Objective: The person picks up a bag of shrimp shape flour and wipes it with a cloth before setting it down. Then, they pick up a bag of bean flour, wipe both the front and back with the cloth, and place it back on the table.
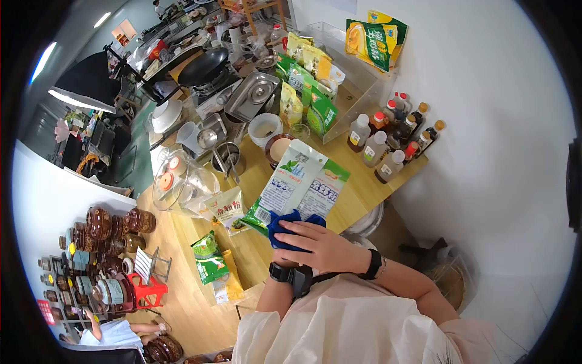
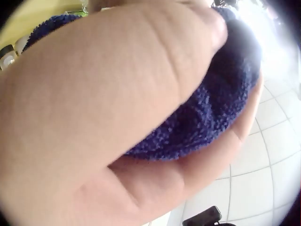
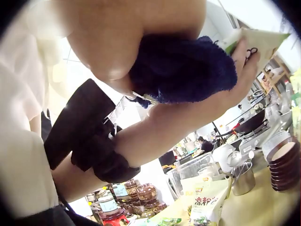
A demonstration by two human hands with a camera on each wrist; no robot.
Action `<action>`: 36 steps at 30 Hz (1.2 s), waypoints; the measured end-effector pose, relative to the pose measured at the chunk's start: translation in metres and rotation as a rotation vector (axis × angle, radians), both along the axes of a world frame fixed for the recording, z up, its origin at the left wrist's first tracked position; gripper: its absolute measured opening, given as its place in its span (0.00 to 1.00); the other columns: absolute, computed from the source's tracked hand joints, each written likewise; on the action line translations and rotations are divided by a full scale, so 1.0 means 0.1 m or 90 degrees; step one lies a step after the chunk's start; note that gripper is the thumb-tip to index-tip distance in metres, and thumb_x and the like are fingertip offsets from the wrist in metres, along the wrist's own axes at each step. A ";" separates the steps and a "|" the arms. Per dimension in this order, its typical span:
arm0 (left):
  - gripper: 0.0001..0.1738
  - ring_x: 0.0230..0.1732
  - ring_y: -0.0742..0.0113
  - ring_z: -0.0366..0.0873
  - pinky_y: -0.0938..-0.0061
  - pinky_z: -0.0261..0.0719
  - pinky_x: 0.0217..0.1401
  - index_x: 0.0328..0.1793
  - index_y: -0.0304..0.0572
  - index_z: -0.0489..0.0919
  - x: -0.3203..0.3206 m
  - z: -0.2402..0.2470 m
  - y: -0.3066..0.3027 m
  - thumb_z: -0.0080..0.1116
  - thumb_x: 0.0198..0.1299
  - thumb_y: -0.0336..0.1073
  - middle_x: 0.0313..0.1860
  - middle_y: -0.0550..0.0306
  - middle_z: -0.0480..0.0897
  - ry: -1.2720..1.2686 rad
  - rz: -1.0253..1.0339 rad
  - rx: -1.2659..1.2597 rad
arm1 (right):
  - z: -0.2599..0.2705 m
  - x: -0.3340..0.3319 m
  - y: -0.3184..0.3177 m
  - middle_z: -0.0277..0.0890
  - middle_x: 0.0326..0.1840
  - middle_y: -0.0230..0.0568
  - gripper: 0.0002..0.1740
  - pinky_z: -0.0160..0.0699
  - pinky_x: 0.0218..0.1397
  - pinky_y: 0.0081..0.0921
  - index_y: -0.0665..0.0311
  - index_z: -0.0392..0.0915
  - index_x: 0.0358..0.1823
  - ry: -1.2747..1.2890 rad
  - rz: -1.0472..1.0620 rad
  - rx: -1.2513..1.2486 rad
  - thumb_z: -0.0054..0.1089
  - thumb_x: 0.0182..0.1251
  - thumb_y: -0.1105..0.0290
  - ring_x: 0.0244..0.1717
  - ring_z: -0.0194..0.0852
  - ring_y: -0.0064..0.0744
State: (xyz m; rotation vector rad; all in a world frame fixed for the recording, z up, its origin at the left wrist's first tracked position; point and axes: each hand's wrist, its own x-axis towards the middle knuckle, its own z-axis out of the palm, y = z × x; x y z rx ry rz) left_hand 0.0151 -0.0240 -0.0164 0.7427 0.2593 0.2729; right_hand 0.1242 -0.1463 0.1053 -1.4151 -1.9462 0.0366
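The blue cloth (image 3: 188, 70) is gripped by 2 hands, left hand (image 2: 89, 113) beneath right hand (image 1: 315, 246), at the packet's (image 1: 282, 197) lower edge. Packet support is mostly hidden; by hard rubbing, it could be dropped.

Packet (image 1: 297, 182) mid-frame over tabletop (image 1: 367, 192), cloth (image 1: 290, 233) at its lower edge.
Bottles (image 1: 374, 149) right of bin (image 1: 364, 91); bags (image 1: 321, 112) in bin; bowl (image 1: 265, 126) upper left of packet.

crumpled blue cloth (image 1: 282, 229) against packet (image 1: 298, 187)
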 end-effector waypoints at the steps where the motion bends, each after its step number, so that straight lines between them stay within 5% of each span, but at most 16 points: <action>1: 0.31 0.71 0.57 0.61 0.59 0.58 0.75 0.75 0.46 0.59 0.00 0.00 0.00 0.32 0.73 0.54 0.73 0.53 0.63 -0.001 -0.003 0.008 | -0.05 0.00 0.01 0.64 0.68 0.43 0.31 0.65 0.70 0.42 0.55 0.73 0.60 0.016 -0.013 0.013 0.63 0.49 0.74 0.71 0.59 0.48; 6: 0.30 0.72 0.58 0.60 0.60 0.57 0.75 0.75 0.45 0.59 0.03 -0.01 0.03 0.32 0.73 0.53 0.73 0.53 0.62 -0.049 -0.018 0.014 | -0.08 0.06 -0.01 0.64 0.68 0.42 0.29 0.67 0.67 0.41 0.56 0.74 0.59 0.014 -0.053 0.030 0.63 0.50 0.74 0.70 0.61 0.49; 9: 0.30 0.70 0.56 0.63 0.60 0.59 0.74 0.73 0.45 0.61 0.17 -0.24 0.09 0.32 0.73 0.54 0.71 0.53 0.65 -0.294 -0.018 -0.345 | -0.05 0.10 -0.03 0.65 0.67 0.42 0.28 0.69 0.65 0.40 0.57 0.74 0.58 0.010 -0.075 0.040 0.62 0.52 0.73 0.70 0.62 0.48; 11: 0.31 0.68 0.54 0.66 0.58 0.63 0.73 0.71 0.45 0.64 0.13 -0.20 0.05 0.32 0.72 0.56 0.68 0.51 0.69 -0.237 0.033 -0.385 | -0.06 0.13 -0.03 0.66 0.66 0.42 0.24 0.71 0.63 0.38 0.58 0.74 0.58 0.011 -0.092 0.054 0.59 0.56 0.70 0.69 0.62 0.47; 13: 0.32 0.66 0.53 0.68 0.58 0.65 0.72 0.70 0.43 0.65 0.14 -0.08 0.00 0.32 0.72 0.58 0.67 0.49 0.70 -0.257 0.051 -0.427 | -0.07 0.14 -0.05 0.65 0.67 0.42 0.31 0.70 0.64 0.39 0.57 0.74 0.59 0.038 -0.097 0.051 0.64 0.49 0.74 0.70 0.62 0.48; 17: 0.35 0.64 0.52 0.70 0.59 0.69 0.70 0.71 0.43 0.65 0.20 -0.15 0.07 0.34 0.70 0.60 0.66 0.48 0.71 -0.173 0.116 -0.372 | -0.06 0.19 -0.08 0.65 0.68 0.41 0.34 0.68 0.64 0.41 0.56 0.73 0.60 0.033 -0.130 0.043 0.67 0.45 0.77 0.70 0.61 0.50; 23: 0.34 0.66 0.51 0.70 0.58 0.70 0.68 0.72 0.41 0.63 0.26 0.11 -0.02 0.35 0.70 0.58 0.68 0.47 0.69 -0.264 0.060 -0.393 | -0.04 0.28 -0.15 0.64 0.68 0.43 0.35 0.66 0.65 0.42 0.57 0.73 0.61 0.059 -0.169 0.043 0.66 0.46 0.78 0.70 0.61 0.51; 28: 0.37 0.68 0.50 0.66 0.53 0.66 0.70 0.75 0.44 0.59 0.22 0.14 -0.06 0.35 0.69 0.62 0.72 0.49 0.65 -0.196 0.066 -0.379 | -0.05 0.40 -0.21 0.66 0.66 0.46 0.26 0.69 0.65 0.40 0.61 0.72 0.61 0.171 -0.241 0.061 0.61 0.59 0.78 0.67 0.64 0.49; 33: 0.37 0.69 0.50 0.65 0.52 0.65 0.70 0.74 0.46 0.60 0.11 0.15 -0.14 0.35 0.69 0.63 0.72 0.51 0.66 0.051 0.173 -0.227 | -0.06 0.56 -0.27 0.69 0.64 0.49 0.22 0.70 0.63 0.35 0.63 0.72 0.60 0.277 -0.353 0.072 0.58 0.63 0.78 0.62 0.69 0.50; 36: 0.36 0.69 0.50 0.65 0.53 0.66 0.69 0.75 0.47 0.60 0.11 0.17 -0.15 0.36 0.69 0.62 0.72 0.52 0.66 0.054 0.151 -0.256 | -0.14 0.65 -0.31 0.70 0.62 0.51 0.21 0.70 0.62 0.34 0.64 0.72 0.60 0.326 -0.400 0.083 0.56 0.64 0.80 0.62 0.70 0.50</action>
